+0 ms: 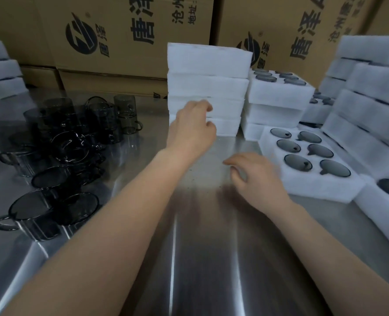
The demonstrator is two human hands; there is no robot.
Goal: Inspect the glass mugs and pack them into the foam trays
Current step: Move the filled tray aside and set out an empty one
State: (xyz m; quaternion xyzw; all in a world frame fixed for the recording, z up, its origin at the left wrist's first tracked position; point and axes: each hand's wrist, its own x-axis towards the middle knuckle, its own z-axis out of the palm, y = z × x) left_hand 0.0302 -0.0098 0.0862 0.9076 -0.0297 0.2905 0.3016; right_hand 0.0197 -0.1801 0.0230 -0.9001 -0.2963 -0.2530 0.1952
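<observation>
Several dark smoked-glass mugs [59, 156] stand and lie in a cluster on the left of the steel table [200, 258]. A stack of white foam trays [209, 65] stands at the middle back. My left hand [191, 131] reaches to the stack's front left corner, and its fingers and thumb pinch the edge of a lower foam tray there. My right hand [257, 179] hovers just above the table with loosely curled fingers and holds nothing. To its right lies a foam tray [325, 190] with mugs in all its pockets.
More stacks of foam trays, some with mugs in them [280, 90], fill the right side [371, 106] and the far left edge [0, 71]. Large brown cardboard boxes [125, 35] form a wall behind the table.
</observation>
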